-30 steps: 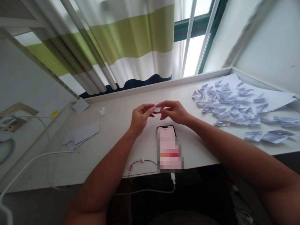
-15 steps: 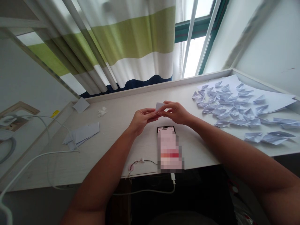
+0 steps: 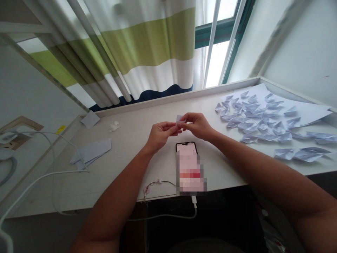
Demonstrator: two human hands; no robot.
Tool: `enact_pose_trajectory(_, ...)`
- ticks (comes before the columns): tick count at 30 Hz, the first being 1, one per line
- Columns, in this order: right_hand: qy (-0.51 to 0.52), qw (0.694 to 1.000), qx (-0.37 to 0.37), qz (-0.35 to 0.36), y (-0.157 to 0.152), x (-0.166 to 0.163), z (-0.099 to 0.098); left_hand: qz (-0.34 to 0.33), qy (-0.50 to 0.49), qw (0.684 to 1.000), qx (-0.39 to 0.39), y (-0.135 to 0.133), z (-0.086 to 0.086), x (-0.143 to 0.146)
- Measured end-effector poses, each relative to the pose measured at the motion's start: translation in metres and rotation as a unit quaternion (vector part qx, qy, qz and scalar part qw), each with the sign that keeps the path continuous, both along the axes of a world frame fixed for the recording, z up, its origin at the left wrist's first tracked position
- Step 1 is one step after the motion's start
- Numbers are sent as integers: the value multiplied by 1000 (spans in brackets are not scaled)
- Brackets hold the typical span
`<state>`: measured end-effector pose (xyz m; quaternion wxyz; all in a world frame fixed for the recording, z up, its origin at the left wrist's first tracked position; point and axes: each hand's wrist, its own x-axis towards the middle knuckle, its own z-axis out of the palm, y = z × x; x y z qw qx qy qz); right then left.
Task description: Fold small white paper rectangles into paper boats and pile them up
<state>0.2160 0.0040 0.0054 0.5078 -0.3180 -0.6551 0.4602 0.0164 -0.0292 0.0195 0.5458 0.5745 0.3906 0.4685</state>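
Striped curtain (image 3: 147,45), fabric in white, green and navy bands, hangs in folds over a green-framed window (image 3: 210,35). Pale wood-grain desk (image 3: 126,165) runs below it, with a raised lip at the back.

Large flat white sheet (image 3: 313,111) lies at the desk's far right. A scatter of small pointed paper boats (image 3: 250,121) lies on and beside it, well apart from the hands.

Smartphone (image 3: 189,168) lies flat at the desk's near edge, screen blurred and unreadable, with a white charging cable (image 3: 195,207) plugged in below. It sits just under the hands.

Loose pile of cut paper strips (image 3: 91,151) at left, a thin white cord (image 3: 52,175) looping across it. Square paper piece (image 3: 90,119) and crumpled scrap (image 3: 114,125) sit near the back lip. Yellow sticker (image 3: 60,129), print too small to read.

Left hand (image 3: 159,135) and right hand (image 3: 197,125) are together, fingertips of both pinched on a small folded paper (image 3: 179,118), white with creased edges, held above the desk just behind the phone.
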Motion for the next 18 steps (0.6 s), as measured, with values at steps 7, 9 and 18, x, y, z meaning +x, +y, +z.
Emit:
enact_pose_trajectory(7, 31, 999, -27, 8, 1, -3, -3, 26, -15, 999, -12, 4, -4, 2)
enact_pose_trajectory(9, 59, 997, -45, 11, 2, -4, -5, 32, -20, 999, -16, 4, -4, 3)
enact_pose_trajectory(18, 32, 995, -94, 25, 2, 0, 1, 62, -44, 997, -12, 3, -5, 4)
